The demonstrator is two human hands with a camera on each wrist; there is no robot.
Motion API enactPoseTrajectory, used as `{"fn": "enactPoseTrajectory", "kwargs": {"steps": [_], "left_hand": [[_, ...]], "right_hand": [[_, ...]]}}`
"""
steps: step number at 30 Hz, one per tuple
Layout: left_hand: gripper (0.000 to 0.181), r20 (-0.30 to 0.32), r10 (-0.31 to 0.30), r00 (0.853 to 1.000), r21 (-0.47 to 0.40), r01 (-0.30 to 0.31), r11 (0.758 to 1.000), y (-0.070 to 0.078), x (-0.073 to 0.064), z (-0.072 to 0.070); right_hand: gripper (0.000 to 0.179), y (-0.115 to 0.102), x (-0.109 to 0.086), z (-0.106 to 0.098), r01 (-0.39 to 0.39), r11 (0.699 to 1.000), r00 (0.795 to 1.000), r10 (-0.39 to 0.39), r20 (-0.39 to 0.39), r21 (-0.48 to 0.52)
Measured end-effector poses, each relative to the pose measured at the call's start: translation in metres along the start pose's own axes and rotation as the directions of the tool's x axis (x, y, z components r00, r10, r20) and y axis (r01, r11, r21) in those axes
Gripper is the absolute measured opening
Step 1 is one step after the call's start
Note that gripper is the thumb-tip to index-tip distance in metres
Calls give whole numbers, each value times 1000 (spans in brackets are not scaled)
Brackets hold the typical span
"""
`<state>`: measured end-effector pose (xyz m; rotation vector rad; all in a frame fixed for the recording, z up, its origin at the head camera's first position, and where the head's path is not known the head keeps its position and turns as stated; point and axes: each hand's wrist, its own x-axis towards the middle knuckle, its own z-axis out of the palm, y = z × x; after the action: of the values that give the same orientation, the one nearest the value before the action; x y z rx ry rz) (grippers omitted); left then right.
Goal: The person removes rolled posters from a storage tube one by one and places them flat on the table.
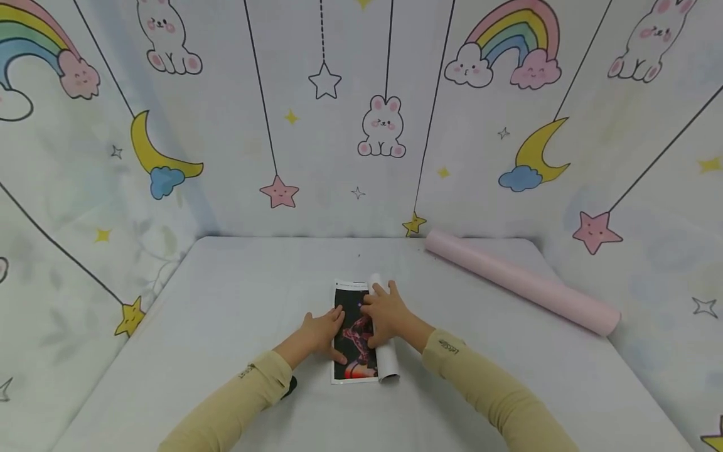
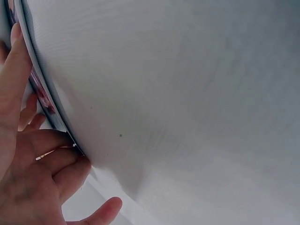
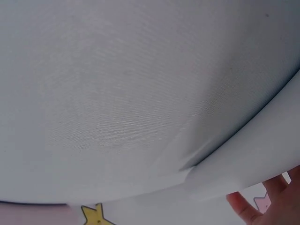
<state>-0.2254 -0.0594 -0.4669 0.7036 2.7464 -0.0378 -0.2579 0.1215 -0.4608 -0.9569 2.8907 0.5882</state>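
Note:
A printed poster sheet (image 1: 351, 339) with a dark picture and white margins lies upright in the middle of the table, its right side rolled into a white tube (image 1: 386, 358). My left hand (image 1: 321, 333) rests at the sheet's left edge, thumb and a finger lying on the print. In the left wrist view, the other fingers of that left hand (image 2: 51, 164) bend against the edge. Across the rolled part spreads my right hand (image 1: 390, 315), its fingertips on the print and over the tube. The right wrist view shows the fingers (image 3: 276, 187) beside the white roll (image 3: 248, 150).
A long pale pink roll (image 1: 519, 282) lies slantwise at the table's back right. A small black object (image 1: 290, 386) shows partly from behind the left sleeve. The white table (image 1: 248, 276) meets a patterned wall cloth (image 1: 226, 157) at the back.

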Motion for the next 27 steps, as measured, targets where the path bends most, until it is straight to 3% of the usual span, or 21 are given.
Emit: {"fn": "enactPoseTrajectory", "kwargs": {"steps": [10, 27], "left_hand": [[104, 1, -7, 1000, -37, 7, 999, 1, -2, -2], [105, 1, 2, 1000, -39, -2, 999, -1, 0, -3]], "right_hand": [[77, -6, 0, -2, -5, 996, 999, 8, 32, -91], [82, 2, -9, 5, -32, 998, 999, 32, -5, -56]]}}
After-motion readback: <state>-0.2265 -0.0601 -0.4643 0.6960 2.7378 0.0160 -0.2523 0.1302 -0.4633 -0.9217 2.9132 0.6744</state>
